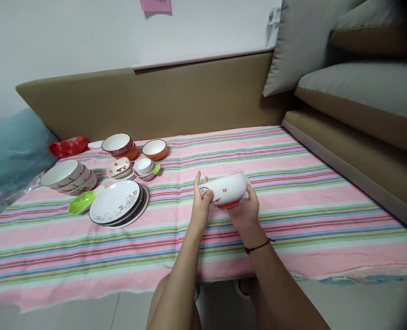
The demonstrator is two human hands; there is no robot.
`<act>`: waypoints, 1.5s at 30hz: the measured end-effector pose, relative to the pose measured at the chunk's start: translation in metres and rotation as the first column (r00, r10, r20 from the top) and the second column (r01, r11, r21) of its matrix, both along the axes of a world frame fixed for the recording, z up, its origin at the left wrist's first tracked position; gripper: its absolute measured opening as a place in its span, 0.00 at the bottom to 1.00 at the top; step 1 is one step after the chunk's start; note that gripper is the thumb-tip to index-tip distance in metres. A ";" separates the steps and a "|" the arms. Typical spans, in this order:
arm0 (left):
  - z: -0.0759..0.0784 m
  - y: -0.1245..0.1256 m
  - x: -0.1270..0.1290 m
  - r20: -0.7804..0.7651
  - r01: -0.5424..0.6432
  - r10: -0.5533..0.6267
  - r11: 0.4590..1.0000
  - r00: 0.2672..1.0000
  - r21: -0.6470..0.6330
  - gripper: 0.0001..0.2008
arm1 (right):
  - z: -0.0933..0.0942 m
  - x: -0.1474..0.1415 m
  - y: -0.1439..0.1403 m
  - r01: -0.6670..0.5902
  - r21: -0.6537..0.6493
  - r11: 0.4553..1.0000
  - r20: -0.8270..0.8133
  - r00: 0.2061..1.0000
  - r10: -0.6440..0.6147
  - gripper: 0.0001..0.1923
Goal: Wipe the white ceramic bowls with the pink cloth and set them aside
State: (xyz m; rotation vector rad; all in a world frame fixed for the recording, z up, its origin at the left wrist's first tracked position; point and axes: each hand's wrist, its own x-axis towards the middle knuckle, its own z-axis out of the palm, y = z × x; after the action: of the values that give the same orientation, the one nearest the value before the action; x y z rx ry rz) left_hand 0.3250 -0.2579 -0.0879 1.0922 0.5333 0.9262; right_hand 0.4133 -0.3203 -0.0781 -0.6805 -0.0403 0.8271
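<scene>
Both my hands hold a white bowl with red marks and a red foot (228, 189) just above the striped cloth (293, 201). My left hand (201, 204) grips its left side with the thumb on the wall and fingers up along the rim. Under the bowl's right side and base, my right hand (247, 211) cups it; a black cord circles that wrist. The bowl is tilted with its mouth facing away from me, so its inside is hidden.
At the left of the cloth sit a stack of patterned plates (118, 202), a green spoon dish (83, 200), stacked white bowls (68, 177), small dishes (144, 167), two orange bowls (154, 148), a red packet (68, 145). Cushions (344, 82) rise at right.
</scene>
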 end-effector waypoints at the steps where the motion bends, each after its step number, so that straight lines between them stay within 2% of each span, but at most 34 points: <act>1: 0.000 0.003 -0.001 -0.040 -0.037 0.038 0.999 0.998 0.014 0.45 | -0.001 0.002 0.000 0.035 -0.001 0.999 0.021 0.999 -0.035 0.25; 4: -0.001 0.007 0.001 -0.105 -0.160 0.159 0.987 0.982 0.002 0.42 | -0.004 0.008 0.002 0.198 0.000 0.980 0.190 0.962 -0.194 0.25; 6: -0.001 0.004 0.003 -0.047 -0.105 0.101 0.990 0.994 -0.097 0.36 | -0.004 0.007 0.002 0.277 0.011 0.961 0.429 0.867 -0.255 0.25; 8: -0.001 0.000 0.006 0.061 0.015 -0.002 0.977 0.998 -0.214 0.33 | -0.003 0.003 -0.001 0.295 0.020 0.955 0.712 0.667 -0.220 0.25; 10: 0.000 -0.003 0.006 0.129 0.052 -0.017 0.962 0.992 -0.269 0.36 | 0.000 -0.004 -0.005 0.277 0.018 0.961 0.894 0.426 -0.139 0.25; 11: 0.000 -0.004 0.006 0.136 0.033 0.004 0.962 0.991 -0.271 0.38 | 0.001 -0.007 -0.007 0.266 0.015 0.964 0.931 0.349 -0.111 0.26; 12: 0.000 -0.003 0.005 0.132 0.008 0.028 0.965 0.991 -0.262 0.39 | 0.001 -0.010 -0.007 0.263 0.013 0.965 0.940 0.326 -0.101 0.26; 13: -0.001 -0.002 0.004 0.124 -0.015 0.047 0.969 0.991 -0.247 0.40 | 0.002 -0.011 -0.006 0.261 0.012 0.965 0.927 0.359 -0.109 0.26; 14: -0.001 -0.001 0.002 0.114 -0.023 0.050 0.973 0.992 -0.230 0.41 | 0.002 -0.011 -0.005 0.260 0.008 0.965 0.887 0.443 -0.127 0.27; 15: -0.001 0.001 0.001 0.106 -0.015 0.038 0.977 0.994 -0.210 0.42 | 0.001 -0.011 -0.003 0.254 0.003 0.967 0.813 0.563 -0.150 0.27; 17: -0.001 0.004 -0.002 0.100 0.035 -0.019 0.987 0.995 -0.159 0.44 | 0.000 -0.007 0.000 0.211 -0.005 0.977 0.564 0.808 -0.171 0.26; 18: -0.002 0.005 -0.003 0.095 0.071 -0.060 0.990 0.994 -0.123 0.45 | 0.000 -0.005 0.001 0.176 -0.008 0.984 0.421 0.893 -0.157 0.25; 20: -0.003 0.008 -0.004 0.064 0.140 -0.137 0.989 0.989 -0.041 0.48 | -0.001 -0.001 0.001 0.112 -0.011 0.994 0.196 0.975 -0.108 0.24; 22: -0.006 0.011 -0.003 0.015 0.157 -0.157 0.988 0.988 0.017 0.49 | -0.001 0.002 -0.001 0.099 -0.017 0.995 0.094 0.991 -0.097 0.23; 24: -0.009 0.014 -0.002 -0.047 0.073 -0.072 0.997 0.996 0.026 0.48 | -0.001 0.004 -0.002 0.156 -0.022 0.988 0.082 0.985 -0.154 0.22; 26: -0.010 0.015 0.000 -0.115 -0.066 0.068 0.998 0.991 0.020 0.43 | -0.003 0.005 -0.002 0.238 -0.015 0.971 0.141 0.962 -0.234 0.22; 28: -0.010 0.013 0.003 -0.133 -0.101 0.101 0.995 0.986 0.009 0.34 | -0.004 0.004 0.000 0.293 0.000 0.956 0.268 0.921 -0.282 0.24; 30: -0.009 0.008 0.005 -0.063 -0.007 0.006 1.000 0.998 -0.010 0.30 | -0.005 0.001 0.001 0.316 0.012 0.949 0.474 0.834 -0.284 0.25; 32: -0.008 0.004 0.006 0.029 0.077 -0.076 0.996 0.997 -0.036 0.30 | -0.005 -0.004 0.001 0.322 0.019 0.947 0.676 0.694 -0.249 0.25; 33: -0.008 0.003 0.006 0.053 0.083 -0.080 0.995 0.995 -0.047 0.31 | -0.004 -0.006 0.000 0.318 0.028 0.948 0.737 0.634 -0.234 0.25; 34: -0.008 0.002 0.005 0.062 0.072 -0.068 0.996 0.996 -0.052 0.31 | -0.003 -0.008 0.000 0.310 0.037 0.950 0.758 0.610 -0.229 0.26; 35: -0.008 0.003 0.004 0.060 0.060 -0.057 0.997 0.997 -0.048 0.32 | -0.002 -0.010 0.000 0.294 0.045 0.955 0.737 0.636 -0.230 0.26; 36: -0.007 0.004 0.002 0.058 0.053 -0.051 0.998 0.997 -0.033 0.33 | -0.001 -0.010 0.000 0.269 0.051 0.962 0.675 0.700 -0.232 0.26; 38: -0.005 0.008 -0.002 0.070 0.085 -0.086 0.996 0.994 0.018 0.35 | 0.000 -0.010 0.000 0.209 0.055 0.976 0.460 0.863 -0.210 0.26; 40: -0.003 0.010 -0.005 0.083 0.159 -0.163 0.986 0.983 0.051 0.39 | 0.002 -0.007 -0.001 0.137 0.039 0.990 0.214 0.966 -0.142 0.26; 43: 0.001 0.012 -0.007 0.060 0.248 -0.249 0.968 0.967 0.017 0.41 | 0.003 -0.002 -0.002 0.082 0.023 0.996 0.033 0.996 -0.082 0.24; 45: 0.000 0.013 -0.007 0.011 0.195 -0.194 0.980 0.981 -0.046 0.41 | 0.002 0.000 -0.003 0.105 0.041 0.994 0.031 0.994 -0.107 0.22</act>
State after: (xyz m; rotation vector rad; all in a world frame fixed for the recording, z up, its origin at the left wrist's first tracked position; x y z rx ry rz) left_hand 0.3183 -0.2451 -0.0876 1.0779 0.4320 0.7428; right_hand 0.4133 -0.3231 -0.0757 -0.6541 -0.0497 0.7114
